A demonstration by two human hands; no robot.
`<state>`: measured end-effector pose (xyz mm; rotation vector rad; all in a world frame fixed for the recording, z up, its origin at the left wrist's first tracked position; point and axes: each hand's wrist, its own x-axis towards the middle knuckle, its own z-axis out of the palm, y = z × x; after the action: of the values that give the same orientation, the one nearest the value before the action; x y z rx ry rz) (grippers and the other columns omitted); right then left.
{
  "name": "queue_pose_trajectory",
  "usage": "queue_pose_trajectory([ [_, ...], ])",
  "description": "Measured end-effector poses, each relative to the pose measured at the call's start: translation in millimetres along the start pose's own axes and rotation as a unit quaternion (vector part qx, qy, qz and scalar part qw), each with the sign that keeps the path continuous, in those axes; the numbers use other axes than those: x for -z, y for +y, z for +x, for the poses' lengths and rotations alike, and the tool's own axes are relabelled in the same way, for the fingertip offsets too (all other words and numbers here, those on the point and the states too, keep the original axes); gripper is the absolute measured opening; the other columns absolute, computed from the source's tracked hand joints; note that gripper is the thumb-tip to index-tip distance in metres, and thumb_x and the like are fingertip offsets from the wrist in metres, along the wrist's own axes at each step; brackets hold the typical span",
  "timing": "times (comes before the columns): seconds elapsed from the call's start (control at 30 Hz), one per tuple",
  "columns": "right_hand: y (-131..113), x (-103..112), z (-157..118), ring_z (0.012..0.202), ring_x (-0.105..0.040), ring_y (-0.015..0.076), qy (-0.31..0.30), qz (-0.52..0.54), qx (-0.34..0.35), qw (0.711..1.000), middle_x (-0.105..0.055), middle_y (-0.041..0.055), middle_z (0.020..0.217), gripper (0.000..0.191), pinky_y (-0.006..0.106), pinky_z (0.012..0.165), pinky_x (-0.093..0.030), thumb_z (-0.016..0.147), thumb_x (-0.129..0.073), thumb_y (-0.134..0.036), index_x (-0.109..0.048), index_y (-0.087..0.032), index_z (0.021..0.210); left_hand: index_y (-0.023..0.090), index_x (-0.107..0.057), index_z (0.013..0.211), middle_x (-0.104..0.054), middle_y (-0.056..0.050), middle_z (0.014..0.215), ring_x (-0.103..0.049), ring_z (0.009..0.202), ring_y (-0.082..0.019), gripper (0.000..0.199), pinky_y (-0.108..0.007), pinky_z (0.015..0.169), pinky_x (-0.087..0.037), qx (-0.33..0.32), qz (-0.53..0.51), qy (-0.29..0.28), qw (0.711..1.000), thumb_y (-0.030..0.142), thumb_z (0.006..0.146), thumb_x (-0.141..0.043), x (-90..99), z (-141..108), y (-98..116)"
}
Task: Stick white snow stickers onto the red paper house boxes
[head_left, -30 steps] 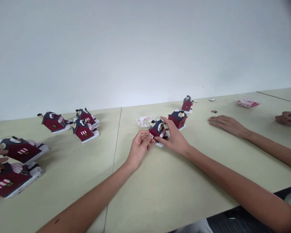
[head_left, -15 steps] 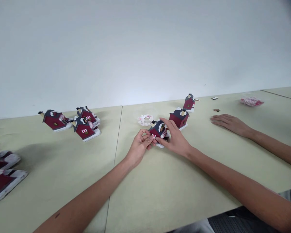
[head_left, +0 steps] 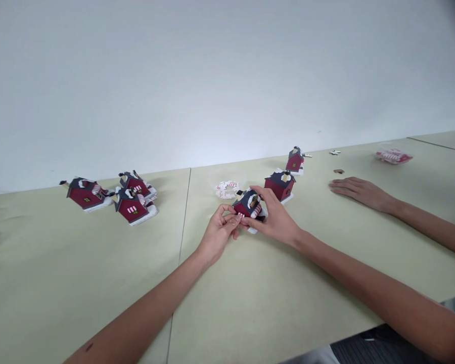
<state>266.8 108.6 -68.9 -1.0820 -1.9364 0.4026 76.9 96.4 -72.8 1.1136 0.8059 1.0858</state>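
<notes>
A small red house with a dark, snow-patched roof (head_left: pixel 246 201) is held upright just above the table in front of me. My right hand (head_left: pixel 276 217) grips its right side, fingers on the roof and thumb low on the front wall. With thumb and fingers together, my left hand (head_left: pixel 220 230) pinches a small red-and-white striped piece (head_left: pixel 241 216) against the house's lower left front. Behind the house lies a clear dish of striped pieces (head_left: pixel 227 189). Another red house (head_left: pixel 278 185) stands close behind my right hand.
Three red houses (head_left: pixel 89 194) stand at the left back. A further house (head_left: pixel 295 161) is at the back right, near small loose pieces (head_left: pixel 335 152) and a bag of striped pieces (head_left: pixel 394 156). Another person's hand (head_left: pixel 362 193) rests on the table (head_left: pixel 280 303) at the right.
The view has shifted slightly, and the houses at the far left edge are out of sight. Both hands remain on the house, with the striped piece slightly lower.
</notes>
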Motion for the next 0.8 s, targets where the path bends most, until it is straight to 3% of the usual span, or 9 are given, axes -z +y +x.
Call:
queue_pose_trajectory([
  [0.3, 1, -2, -1, 0.124, -0.054, 0.0298, 0.019, 0.011, 0.015, 1.000, -0.052, 0.0117, 0.135, 0.072, 0.049, 0.104, -0.049, 0.081, -0.074, -0.045, -0.040, -0.028, 0.142, 0.023, -0.042, 0.092, -0.066, 0.001, 0.073, -0.062, 0.064, -0.013, 0.039, -0.020, 0.051, -0.035, 0.005, 0.014, -0.006, 1.000, 0.043, 0.081, -0.074, 2.1, 1, -1],
  [0.4, 6, 3, 0, 0.126, -0.054, 0.0294, 0.001, 0.030, 0.026, 0.999, -0.053, 0.0111, 0.136, 0.067, 0.050, 0.106, -0.048, 0.084, -0.071, -0.043, -0.041, -0.028, 0.142, 0.024, -0.043, 0.100, -0.054, 0.007, 0.064, -0.049, 0.052, -0.009, 0.040, -0.020, 0.050, -0.032, -0.013, 0.092, 0.009, 0.996, 0.046, 0.083, -0.072, 3.5, -1, 0],
  [0.47, 11, 8, 1, 0.128, -0.053, 0.0288, -0.033, 0.059, 0.039, 0.997, -0.052, 0.0103, 0.140, 0.069, 0.050, 0.109, -0.046, 0.084, -0.071, -0.044, -0.039, -0.029, 0.144, 0.025, -0.048, 0.110, -0.047, 0.008, 0.065, -0.046, 0.056, -0.009, 0.043, -0.021, 0.054, -0.034, -0.061, 0.174, 0.027, 0.983, 0.044, 0.082, -0.074, 5.1, -2, 0],
  [0.53, 15, 13, 1, 0.132, -0.051, 0.0284, -0.062, 0.091, 0.047, 0.993, -0.050, 0.0097, 0.144, 0.077, 0.050, 0.112, -0.044, 0.084, -0.073, -0.045, -0.034, -0.030, 0.148, 0.026, -0.051, 0.121, -0.052, 0.004, 0.078, -0.052, 0.070, -0.012, 0.052, -0.023, 0.063, -0.039, -0.111, 0.251, 0.049, 0.960, 0.043, 0.079, -0.078, 7.5, -3, 2],
  [0.63, 13, 17, 0, 0.136, -0.049, 0.0299, -0.098, 0.100, 0.058, 0.988, -0.048, 0.0098, 0.148, 0.083, 0.050, 0.111, -0.044, 0.086, -0.071, -0.048, -0.026, -0.032, 0.154, 0.030, -0.050, 0.136, -0.058, -0.008, 0.120, -0.056, 0.106, -0.022, 0.072, -0.030, 0.083, -0.047, -0.169, 0.312, 0.046, 0.934, 0.043, 0.073, -0.082, 11.9, -4, 9],
  [0.7, 6, 16, -3, 0.137, -0.048, 0.0318, -0.124, 0.088, 0.070, 0.986, -0.045, 0.0098, 0.153, 0.081, 0.050, 0.108, -0.047, 0.090, -0.064, -0.049, -0.022, -0.031, 0.157, 0.032, -0.049, 0.140, -0.046, -0.011, 0.144, -0.045, 0.131, -0.030, 0.077, -0.039, 0.101, -0.044, -0.214, 0.342, -0.018, 0.915, 0.040, 0.072, -0.084, 14.2, -5, 15],
  [0.8, -7, 9, -8, 0.135, -0.051, 0.0332, -0.155, 0.077, 0.078, 0.982, -0.038, 0.0116, 0.158, 0.087, 0.050, 0.104, -0.050, 0.095, -0.056, -0.050, -0.004, -0.028, 0.161, 0.032, -0.052, 0.140, -0.037, -0.010, 0.154, -0.028, 0.147, -0.033, 0.070, -0.047, 0.120, -0.027, -0.255, 0.401, -0.126, 0.871, 0.032, 0.076, -0.080, 14.8, -5, 26],
])
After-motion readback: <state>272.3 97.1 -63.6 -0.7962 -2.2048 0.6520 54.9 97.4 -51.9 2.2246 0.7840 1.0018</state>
